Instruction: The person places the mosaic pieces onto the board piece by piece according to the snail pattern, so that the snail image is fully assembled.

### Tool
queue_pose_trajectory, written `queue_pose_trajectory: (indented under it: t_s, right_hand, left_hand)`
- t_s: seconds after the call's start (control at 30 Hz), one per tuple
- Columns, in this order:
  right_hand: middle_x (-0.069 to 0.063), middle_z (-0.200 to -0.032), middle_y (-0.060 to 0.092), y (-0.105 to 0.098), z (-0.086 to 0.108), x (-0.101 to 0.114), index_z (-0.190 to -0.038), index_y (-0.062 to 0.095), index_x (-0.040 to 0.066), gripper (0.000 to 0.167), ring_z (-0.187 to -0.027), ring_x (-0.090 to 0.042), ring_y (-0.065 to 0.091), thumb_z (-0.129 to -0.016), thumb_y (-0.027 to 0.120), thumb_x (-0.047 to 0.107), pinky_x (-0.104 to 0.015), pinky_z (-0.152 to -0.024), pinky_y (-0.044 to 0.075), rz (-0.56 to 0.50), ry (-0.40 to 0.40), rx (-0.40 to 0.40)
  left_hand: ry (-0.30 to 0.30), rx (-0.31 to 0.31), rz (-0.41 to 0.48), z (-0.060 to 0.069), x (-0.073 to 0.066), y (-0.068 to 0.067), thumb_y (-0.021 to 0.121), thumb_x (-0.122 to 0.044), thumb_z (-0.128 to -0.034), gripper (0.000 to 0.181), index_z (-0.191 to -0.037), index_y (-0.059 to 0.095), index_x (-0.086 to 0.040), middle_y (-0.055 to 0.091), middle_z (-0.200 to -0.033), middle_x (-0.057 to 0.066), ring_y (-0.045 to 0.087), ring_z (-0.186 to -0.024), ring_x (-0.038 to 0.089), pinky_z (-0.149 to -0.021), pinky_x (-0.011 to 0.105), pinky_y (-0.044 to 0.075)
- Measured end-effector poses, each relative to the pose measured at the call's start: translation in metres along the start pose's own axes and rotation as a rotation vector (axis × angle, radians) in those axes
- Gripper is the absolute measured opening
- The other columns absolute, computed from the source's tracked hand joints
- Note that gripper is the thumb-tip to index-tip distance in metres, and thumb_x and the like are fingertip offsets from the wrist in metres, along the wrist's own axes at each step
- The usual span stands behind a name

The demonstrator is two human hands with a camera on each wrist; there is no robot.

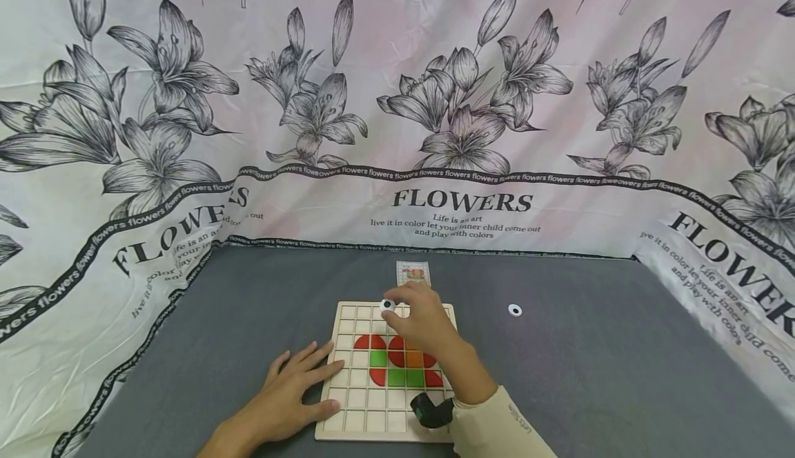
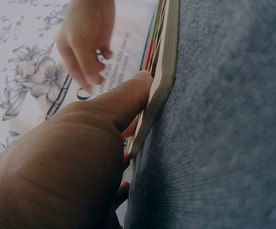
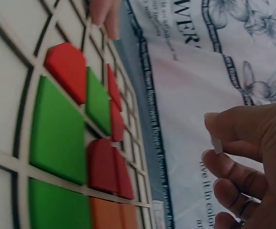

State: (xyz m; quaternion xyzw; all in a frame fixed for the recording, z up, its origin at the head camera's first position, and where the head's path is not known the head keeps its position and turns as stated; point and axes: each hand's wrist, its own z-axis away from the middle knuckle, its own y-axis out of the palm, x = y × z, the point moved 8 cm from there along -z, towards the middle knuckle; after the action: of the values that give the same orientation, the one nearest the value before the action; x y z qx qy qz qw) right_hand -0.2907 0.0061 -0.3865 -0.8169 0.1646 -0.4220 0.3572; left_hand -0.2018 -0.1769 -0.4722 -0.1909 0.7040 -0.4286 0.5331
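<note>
A wooden grid board (image 1: 366,420) lies on the grey cloth, with red, green and orange tiles (image 1: 395,377) set in some of its squares. Between thumb and fingertips my right hand (image 1: 425,316) pinches a small white disc with a black dot (image 1: 387,305), raised over the board's far part; the right wrist view shows this disc (image 3: 217,146) edge-on. My left hand (image 1: 288,396), fingers spread, rests against the board's left edge. In the left wrist view, the left thumb (image 2: 133,93) touches the board's side (image 2: 162,78).
Behind the board lies a small printed card (image 1: 413,270), partly hidden by my right hand. A second white disc with a black dot (image 1: 515,310) sits on the grey cloth (image 1: 590,361) to the right. A flower-printed curtain (image 1: 459,203) encloses the back and sides.
</note>
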Motion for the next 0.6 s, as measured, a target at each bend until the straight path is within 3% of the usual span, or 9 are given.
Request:
queue_pose_trajectory:
  t_s: [0.23,0.6]
  right_hand:
    - [-0.001,-0.094,0.063,0.034,-0.005,-0.022,-0.109,0.072,0.005,0.024,-0.101,-0.026,0.055,-0.088,0.072,0.016,-0.043,-0.084,0.048,0.015,0.132,0.176]
    - [-0.002,-0.089,0.059,0.053,-0.007,-0.034,-0.107,0.073,0.005,0.023,-0.087,-0.021,0.055,-0.087,0.074,0.016,-0.035,-0.072,0.049,0.054,0.118,0.253]
  left_hand:
    - [0.001,-0.006,-0.008,0.0,0.001,0.0,0.062,-0.058,-0.0868,0.065,-0.139,0.056,-0.02,0.033,-0.153,0.004,0.022,-0.141,0.035,-0.103,0.063,0.002]
    - [0.003,-0.003,-0.021,0.001,0.001,0.001,0.062,-0.058,-0.0866,0.065,-0.139,0.057,-0.019,0.032,-0.154,0.004,0.022,-0.141,0.033,-0.104,0.062,0.003]
